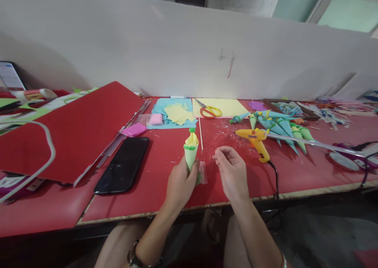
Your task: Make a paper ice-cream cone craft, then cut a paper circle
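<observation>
My left hand is closed round the lower part of a pale green paper ice cream cone, which stands upright. It has a yellow swirl on top, a green ball at the tip and a green band round the rim. To its right, my right hand is raised with thumb and forefinger pinched together; what they hold, if anything, is too small to make out. A small clear bag with green bits lies behind my left hand. A thin wooden stick lies just beyond the cone.
A yellow hot glue gun rests on the right, its cord over the table edge. Finished paper cones are heaped behind it. Scissors lie on yellow paper. A black phone and a large red board are at left.
</observation>
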The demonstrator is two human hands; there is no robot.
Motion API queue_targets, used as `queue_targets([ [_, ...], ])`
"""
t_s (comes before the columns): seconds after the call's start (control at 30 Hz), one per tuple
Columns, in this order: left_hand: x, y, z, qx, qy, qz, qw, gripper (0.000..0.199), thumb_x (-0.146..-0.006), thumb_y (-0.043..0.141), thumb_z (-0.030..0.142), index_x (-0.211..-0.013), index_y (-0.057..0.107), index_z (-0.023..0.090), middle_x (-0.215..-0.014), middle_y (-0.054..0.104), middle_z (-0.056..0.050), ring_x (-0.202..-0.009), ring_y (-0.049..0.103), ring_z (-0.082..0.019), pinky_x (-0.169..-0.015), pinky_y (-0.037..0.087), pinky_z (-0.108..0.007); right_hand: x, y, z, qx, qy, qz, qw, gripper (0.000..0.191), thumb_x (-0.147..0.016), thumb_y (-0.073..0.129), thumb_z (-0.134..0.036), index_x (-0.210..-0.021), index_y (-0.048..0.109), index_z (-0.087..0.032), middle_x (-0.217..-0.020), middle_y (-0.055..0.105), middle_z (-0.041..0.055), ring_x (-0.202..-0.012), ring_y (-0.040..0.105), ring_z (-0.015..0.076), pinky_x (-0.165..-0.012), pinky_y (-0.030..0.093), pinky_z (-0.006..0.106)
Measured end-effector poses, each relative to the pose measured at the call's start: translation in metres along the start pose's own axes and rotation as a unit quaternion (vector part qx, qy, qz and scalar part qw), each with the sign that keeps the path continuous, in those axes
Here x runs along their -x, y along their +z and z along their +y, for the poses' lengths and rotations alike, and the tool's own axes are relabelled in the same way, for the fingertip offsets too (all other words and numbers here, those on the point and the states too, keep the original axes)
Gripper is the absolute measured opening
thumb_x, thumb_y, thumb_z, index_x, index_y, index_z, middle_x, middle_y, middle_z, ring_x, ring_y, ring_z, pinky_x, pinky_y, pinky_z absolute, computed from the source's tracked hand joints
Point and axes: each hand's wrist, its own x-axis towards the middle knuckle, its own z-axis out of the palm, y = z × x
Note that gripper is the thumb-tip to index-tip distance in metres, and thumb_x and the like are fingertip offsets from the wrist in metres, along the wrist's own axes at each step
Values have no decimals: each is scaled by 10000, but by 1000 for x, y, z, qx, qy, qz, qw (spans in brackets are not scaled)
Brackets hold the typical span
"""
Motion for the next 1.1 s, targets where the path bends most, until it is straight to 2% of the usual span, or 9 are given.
queue_targets([
  [0.17, 0, 0, 0, -6, 3, -4, 1000, 261, -816, 365, 394, -640, 424, 211, -506, 498, 30, -466, 487, -137, -454, 283, -226, 1, 3, -1, -13, 20, -18, 1000, 150, -690, 662, -273, -805, 667, -177, -740, 663, 13, -659, 588, 115, -653, 471, 261],
  [0.3, 1, 0, 0, -9, 5, -2, 1000, 250, -815, 375, 387, -640, 418, 213, -506, 479, 38, -475, 483, -138, -464, 280, -229, 2, 2, -1, 4, 5, -14, 1000, 144, -702, 652, -310, -743, 656, -173, -626, 610, -21, -537, 521, 77, -549, 442, 216],
  [0.4, 1, 0, 1, -9, 10, -1, 1000, 241, -816, 378, 375, -642, 416, 214, -517, 483, 36, -488, 486, -140, -468, 277, -229, 1, 2, 0, 41, -8, -9, 999, 116, -663, 684, -273, -692, 631, -174, -586, 577, -37, -520, 501, 71, -496, 422, 187],
  [0.63, 1, 0, 2, 10, 12, -10, 1000, 217, -818, 377, 345, -648, 406, 214, -553, 511, 27, -506, 497, -138, -476, 290, -226, 3, 4, -1, 26, 27, -36, 999, 140, -702, 652, -264, -810, 660, -176, -724, 677, 12, -660, 626, 122, -646, 500, 255],
  [0.8, 1, 0, 2, 3, 13, -8, 1000, 228, -821, 376, 351, -641, 403, 214, -535, 479, 35, -494, 471, -134, -471, 273, -227, 3, 4, -2, 25, 16, -23, 999, 114, -708, 652, -289, -710, 625, -178, -601, 616, -36, -501, 548, 75, -541, 463, 215],
  [0.97, 1, 1, 1, 5, 12, -11, 1000, 234, -821, 377, 356, -636, 398, 213, -532, 473, 37, -480, 458, -129, -470, 272, -228, 3, 3, -2, 65, 9, -17, 998, 107, -662, 687, -233, -735, 627, -182, -630, 613, -36, -557, 556, 80, -550, 456, 202],
  [1.1, 1, 1, 0, 15, 10, -13, 1000, 242, -824, 370, 360, -634, 393, 213, -522, 466, 42, -472, 457, -128, -467, 269, -227, 2, 3, -1, 30, 22, -28, 999, 159, -730, 624, -313, -775, 647, -162, -663, 636, -2, -565, 568, 93, -580, 473, 231],
])
